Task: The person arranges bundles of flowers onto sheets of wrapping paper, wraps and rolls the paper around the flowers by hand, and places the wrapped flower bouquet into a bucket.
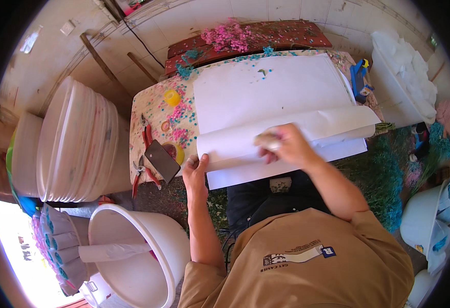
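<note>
A stack of large white paper sheets (263,90) lies on the table, with a few blue petals and a leaf scrap on it. The near part of the top sheet is folded over into a loose white paper roll (232,144). My left hand (195,171) grips the roll's left end, thumb on top; a pale wrap covers one fingertip. Above the roll's middle, my right hand (286,144) is blurred, its fingers curled and something pale at the fingertips. Whether it holds anything is unclear. Red-handled pruning shears (147,133) and a dark phone (162,159) lie left of the paper.
Yellow tape rolls (172,97) sit among scattered petals. A blue tape dispenser (359,81) stands at the right edge. Pink flowers (230,36) lie on a red bench behind. Stacked white tubs (78,142) are at left, a large white bucket (140,250) below, blue-dyed stems (390,184) at right.
</note>
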The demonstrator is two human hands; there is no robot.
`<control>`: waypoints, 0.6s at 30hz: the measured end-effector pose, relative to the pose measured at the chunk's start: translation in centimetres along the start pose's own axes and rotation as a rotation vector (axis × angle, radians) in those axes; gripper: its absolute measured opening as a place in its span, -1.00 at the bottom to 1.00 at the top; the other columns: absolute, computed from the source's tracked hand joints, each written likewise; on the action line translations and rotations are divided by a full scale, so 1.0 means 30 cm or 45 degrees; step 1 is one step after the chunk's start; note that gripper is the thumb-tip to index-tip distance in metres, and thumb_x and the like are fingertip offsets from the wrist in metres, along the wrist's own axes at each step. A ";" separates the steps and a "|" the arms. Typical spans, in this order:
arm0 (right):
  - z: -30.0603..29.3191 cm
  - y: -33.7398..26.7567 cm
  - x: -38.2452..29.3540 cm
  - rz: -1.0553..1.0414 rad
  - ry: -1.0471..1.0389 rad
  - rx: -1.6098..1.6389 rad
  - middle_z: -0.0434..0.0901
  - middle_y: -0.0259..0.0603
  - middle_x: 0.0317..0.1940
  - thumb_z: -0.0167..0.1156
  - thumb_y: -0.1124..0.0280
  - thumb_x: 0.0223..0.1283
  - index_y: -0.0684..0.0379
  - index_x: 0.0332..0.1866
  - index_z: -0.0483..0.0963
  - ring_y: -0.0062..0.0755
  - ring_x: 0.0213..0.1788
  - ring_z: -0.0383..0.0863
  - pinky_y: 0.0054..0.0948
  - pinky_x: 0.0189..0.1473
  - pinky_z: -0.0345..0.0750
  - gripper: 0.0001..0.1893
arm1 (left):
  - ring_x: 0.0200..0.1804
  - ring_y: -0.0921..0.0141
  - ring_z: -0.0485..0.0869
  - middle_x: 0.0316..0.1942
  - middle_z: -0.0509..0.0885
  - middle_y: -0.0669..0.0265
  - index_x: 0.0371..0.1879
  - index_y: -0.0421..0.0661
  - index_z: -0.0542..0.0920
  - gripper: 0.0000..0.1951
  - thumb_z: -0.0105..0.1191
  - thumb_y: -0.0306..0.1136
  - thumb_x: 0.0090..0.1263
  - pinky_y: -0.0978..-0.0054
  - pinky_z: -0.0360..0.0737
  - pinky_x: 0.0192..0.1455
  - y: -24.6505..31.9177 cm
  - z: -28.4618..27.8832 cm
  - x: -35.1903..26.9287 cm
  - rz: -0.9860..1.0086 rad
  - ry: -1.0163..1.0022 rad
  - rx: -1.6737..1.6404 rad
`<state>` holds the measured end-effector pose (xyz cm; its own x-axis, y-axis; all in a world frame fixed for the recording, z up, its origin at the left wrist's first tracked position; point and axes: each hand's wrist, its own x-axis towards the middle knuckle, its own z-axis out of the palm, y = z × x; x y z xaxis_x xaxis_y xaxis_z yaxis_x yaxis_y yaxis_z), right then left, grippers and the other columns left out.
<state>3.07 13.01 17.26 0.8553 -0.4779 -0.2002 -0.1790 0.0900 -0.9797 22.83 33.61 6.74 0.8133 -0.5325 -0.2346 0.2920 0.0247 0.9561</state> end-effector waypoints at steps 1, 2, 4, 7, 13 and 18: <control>0.095 0.018 0.047 0.018 -0.103 0.020 0.76 -0.20 -0.42 0.31 0.24 0.49 0.33 -0.12 0.71 -0.52 -0.51 0.74 -0.54 -0.49 0.59 -0.70 | -0.17 0.51 0.65 -0.20 0.75 0.31 -0.09 -0.29 0.69 -0.75 0.31 -0.31 0.53 0.50 0.56 -0.07 -0.005 -0.009 0.004 -0.018 -0.008 -0.021; 0.170 0.039 0.095 0.052 -0.150 -0.072 0.75 -0.17 -0.47 0.30 0.26 0.48 0.35 -0.16 0.70 -0.46 -0.54 0.74 -0.48 -0.51 0.59 -0.70 | -0.19 0.52 0.65 -0.22 0.75 0.32 -0.10 -0.28 0.70 -0.77 0.31 -0.33 0.53 0.51 0.55 -0.08 -0.013 -0.016 0.012 -0.036 -0.019 -0.043; 0.245 0.136 0.193 0.072 -0.043 -0.409 0.73 -0.11 -0.53 0.30 0.23 0.46 0.37 -0.27 0.69 -0.37 -0.61 0.72 -0.39 -0.51 0.62 -0.66 | -0.26 0.55 0.61 -0.29 0.73 0.37 -0.17 -0.24 0.72 -0.83 0.32 -0.37 0.50 0.55 0.51 -0.14 -0.035 -0.007 0.038 -0.021 -0.061 -0.106; 0.302 0.124 0.221 -0.013 0.010 -1.033 0.75 0.04 -0.48 0.32 0.14 0.39 0.32 -0.39 0.71 -0.09 -0.48 0.79 -0.13 -0.35 0.69 -0.60 | -0.24 0.57 0.56 -0.32 0.69 0.45 -0.22 -0.21 0.72 -0.87 0.35 -0.40 0.46 0.56 0.45 -0.10 -0.063 -0.011 0.059 -0.053 -0.049 -0.163; 0.294 0.160 0.146 -0.224 -0.009 -1.718 0.78 0.08 -0.40 0.37 0.12 0.26 0.23 -0.37 0.76 0.07 -0.26 0.84 -0.03 -0.21 0.71 -0.66 | -0.40 0.56 0.56 -0.41 0.70 0.41 -0.28 -0.18 0.71 -0.87 0.28 -0.39 0.50 0.57 0.45 -0.29 -0.111 -0.029 0.076 -0.002 0.002 -0.147; 0.241 0.111 0.066 -0.281 -0.117 -1.809 0.78 -0.04 -0.41 0.41 0.10 0.19 0.20 -0.32 0.75 0.03 -0.26 0.82 -0.05 -0.18 0.68 -0.68 | -0.37 0.56 0.53 -0.38 0.69 0.43 -0.25 -0.16 0.71 -0.86 0.24 -0.36 0.54 0.55 0.42 -0.27 -0.101 -0.037 0.058 0.012 0.000 -0.173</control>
<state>7.69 18.68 13.55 0.9468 -0.3052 -0.1018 -0.3185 -0.9336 -0.1639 23.91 33.54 3.23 0.8166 -0.5314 -0.2254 0.3496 0.1445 0.9257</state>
